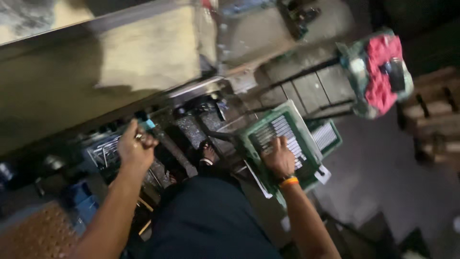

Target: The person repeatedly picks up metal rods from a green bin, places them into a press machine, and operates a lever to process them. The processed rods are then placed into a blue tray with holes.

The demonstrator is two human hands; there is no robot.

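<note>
From the head camera, tilted and blurred, the person's left hand is raised with its fingers curled tight around a small light-blue object, of which only the top end shows above the fist; its shape cannot be told. A ring sits on one finger. The fist hangs over a wire rack that stands on a dark, cluttered surface, near that surface's far edge, where a pale wall rises.

The right hand lies palm down on a green plastic crate, its fingers slightly spread and pressed flat on the crate's slatted white-and-green top. An orange and yellow band circles the wrist. The crate is rectangular with a thick green rim and a ribbed, grille-like face; it is tilted in the view and sits at the right end of the surface, close to the person's body. A second green crate of the same look lies just behind it, touching or nearly so.

Farther off, toward the upper right, a bundle with bright pink cloth inside a green-white wrap rests on a dark frame. Wooden slats show at the right edge. The person's dark clothing fills the lower middle.
</note>
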